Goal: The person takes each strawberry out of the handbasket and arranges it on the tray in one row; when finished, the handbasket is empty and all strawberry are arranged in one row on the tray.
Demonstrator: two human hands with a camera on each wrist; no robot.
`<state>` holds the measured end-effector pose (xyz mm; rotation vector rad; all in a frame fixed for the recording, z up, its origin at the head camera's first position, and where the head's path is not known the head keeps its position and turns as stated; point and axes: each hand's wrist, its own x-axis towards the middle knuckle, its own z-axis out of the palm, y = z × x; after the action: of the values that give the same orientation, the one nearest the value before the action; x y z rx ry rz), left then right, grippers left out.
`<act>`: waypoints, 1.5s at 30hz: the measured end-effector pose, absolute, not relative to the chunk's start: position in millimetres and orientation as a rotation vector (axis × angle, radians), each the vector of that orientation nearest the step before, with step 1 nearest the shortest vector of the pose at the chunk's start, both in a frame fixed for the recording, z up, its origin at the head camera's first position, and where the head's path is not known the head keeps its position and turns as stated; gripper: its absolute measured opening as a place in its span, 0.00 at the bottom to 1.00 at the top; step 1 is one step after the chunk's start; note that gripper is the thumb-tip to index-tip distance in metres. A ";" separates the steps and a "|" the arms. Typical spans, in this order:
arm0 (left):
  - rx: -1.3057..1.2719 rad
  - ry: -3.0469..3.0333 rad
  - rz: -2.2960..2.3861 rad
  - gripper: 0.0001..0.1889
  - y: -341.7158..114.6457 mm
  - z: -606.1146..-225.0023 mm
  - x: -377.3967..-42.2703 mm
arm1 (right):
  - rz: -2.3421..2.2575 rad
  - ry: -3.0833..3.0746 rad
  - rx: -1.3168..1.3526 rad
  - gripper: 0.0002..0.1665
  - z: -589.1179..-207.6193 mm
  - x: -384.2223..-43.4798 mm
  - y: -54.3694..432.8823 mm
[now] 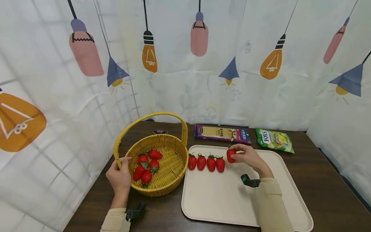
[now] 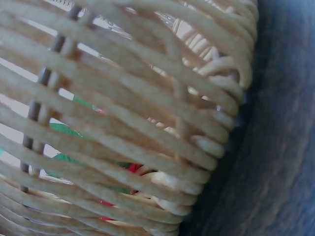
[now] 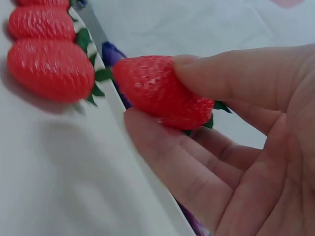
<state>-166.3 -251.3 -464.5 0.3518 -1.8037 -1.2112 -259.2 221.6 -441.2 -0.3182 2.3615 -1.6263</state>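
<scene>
Between the thumb and fingers of my right hand (image 1: 250, 158) is a red strawberry (image 3: 157, 91), pinched above the far part of a cream tray (image 1: 214, 199). Just left of it, several strawberries (image 1: 211, 163) lie in a row along the tray's far left, green leaves pointing away from me. My left hand (image 1: 119, 178) grips the left side of a yellow woven basket (image 1: 174, 170), where the tall handle meets the rim. Several more strawberries (image 1: 146, 176) sit in the basket's left half. The left wrist view shows only the woven wall (image 2: 128, 113), with bits of red and green behind it.
Behind the tray lie a purple pasta packet (image 1: 221, 134) and a green FOX'S candy bag (image 1: 274, 140). A small purple wrapper (image 1: 160, 131) is behind the basket. The dark wooden table (image 1: 162, 214) ends at a curtain (image 1: 185, 90) printed with lamps.
</scene>
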 end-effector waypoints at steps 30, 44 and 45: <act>0.358 -1.808 -1.223 0.15 -251.9 -464.3 -168.2 | -1.404 2.359 -0.312 0.19 -461.6 -263.0 234.4; 0.357 -1.801 -1.212 0.15 -252.6 -465.9 -168.7 | -1.402 2.342 -0.365 0.19 -465.2 -265.6 228.9; 0.358 -1.801 -1.214 0.14 -252.6 -465.9 -168.7 | -1.407 2.338 -0.363 0.19 -465.4 -265.4 228.9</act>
<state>-168.7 -252.6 -465.9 0.3576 -1.8009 -1.2135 -265.4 228.9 -465.4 -0.3628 2.3375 -1.4069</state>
